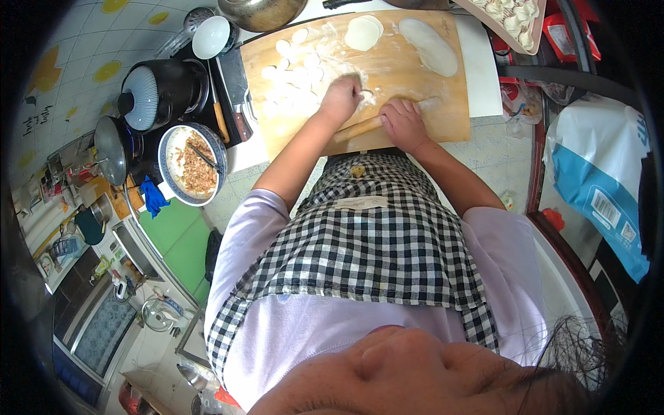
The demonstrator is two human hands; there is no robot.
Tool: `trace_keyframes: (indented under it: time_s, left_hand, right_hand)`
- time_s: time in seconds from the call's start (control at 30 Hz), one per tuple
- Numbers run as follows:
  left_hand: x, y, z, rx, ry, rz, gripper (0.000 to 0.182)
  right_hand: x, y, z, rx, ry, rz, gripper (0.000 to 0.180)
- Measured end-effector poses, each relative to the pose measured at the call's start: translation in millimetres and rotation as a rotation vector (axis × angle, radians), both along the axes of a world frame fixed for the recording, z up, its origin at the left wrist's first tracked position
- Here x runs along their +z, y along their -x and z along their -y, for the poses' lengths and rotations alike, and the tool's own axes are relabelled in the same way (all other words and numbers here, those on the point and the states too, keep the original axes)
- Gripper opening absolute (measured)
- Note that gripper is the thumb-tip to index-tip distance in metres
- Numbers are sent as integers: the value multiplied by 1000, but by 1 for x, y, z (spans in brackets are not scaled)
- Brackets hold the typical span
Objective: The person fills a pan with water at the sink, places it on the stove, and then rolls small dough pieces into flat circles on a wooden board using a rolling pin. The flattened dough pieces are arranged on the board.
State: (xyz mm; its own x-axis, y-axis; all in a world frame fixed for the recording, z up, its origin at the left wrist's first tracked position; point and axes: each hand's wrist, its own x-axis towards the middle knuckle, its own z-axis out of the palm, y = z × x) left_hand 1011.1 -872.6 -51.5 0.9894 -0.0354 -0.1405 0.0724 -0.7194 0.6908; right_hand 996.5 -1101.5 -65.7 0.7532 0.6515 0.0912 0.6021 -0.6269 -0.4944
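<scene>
My left hand (342,98) is at the middle of a floured wooden board (290,129). Its fingertips pinch the edge of a small dough piece (367,97). Lower and to the right, my right hand (403,124) lies curled over a wooden rolling pin (360,128), which slants across the board near its front edge. Small dough pieces (298,78) lie scattered at the board's left, whitened by glare. Up at the back sit a few overlapping round wrappers (362,33). A long lump of dough (429,47) rests at the back right.
Left of the board stand a bowl of minced filling (193,165) with chopsticks, a lidded black pot (166,93), a cleaver (239,122) and a white bowl (211,37). A tray of folded dumplings (506,23) is at the upper right. A large plastic package (596,171) is farther right.
</scene>
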Motion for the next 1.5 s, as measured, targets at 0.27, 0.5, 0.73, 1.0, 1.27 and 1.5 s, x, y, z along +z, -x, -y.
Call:
trace_keyframes:
  time_s: [0.27, 0.5, 0.73, 1.0, 1.27, 1.5]
  left_hand:
    - [0, -7, 7, -109, -23, -133, 10]
    - [4, -14, 3, -92, -81, -120, 17]
    - [-3, -22, 8, -168, -118, -211, 20]
    - [-1, -7, -6, -70, 18, -333, 22]
    - [-7, -31, 9, -198, -65, 20, 23]
    - [-3, -20, 4, -257, -35, -437, 23]
  right_hand:
    - [-4, -67, -71, -177, 172, 142, 18]
    - [34, -39, -61, -218, 155, 189, 12]
    - [-2, -55, -59, -185, 175, 277, 10]
    - [29, -21, -41, -153, 279, 75, 11]
    - [9, -55, -53, -231, 213, 301, 9]
    - [9, -31, -39, -141, 191, 355, 10]
